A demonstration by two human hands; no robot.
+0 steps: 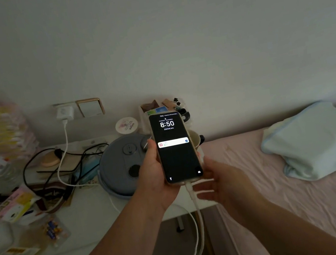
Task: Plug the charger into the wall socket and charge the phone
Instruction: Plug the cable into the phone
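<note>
My left hand [152, 175] holds the phone [176, 148] upright by its left edge and back; the screen is lit and reads 8:50. A white cable [195, 207] is plugged into the phone's bottom and loops down below it. My right hand [217, 182] is just below and right of the phone's lower end, fingers spread and blurred, touching the lower right corner. The white charger [65, 113] sits in the wall socket [57, 106] at the back left, its cable [64, 154] running down across the table.
A cluttered white table [89, 220] on the left carries a grey round appliance [122, 169], black cords, packets, a bottle and a small round tub [126, 125]. A pink bed [297, 194] with a folded light-blue blanket [320, 141] lies to the right.
</note>
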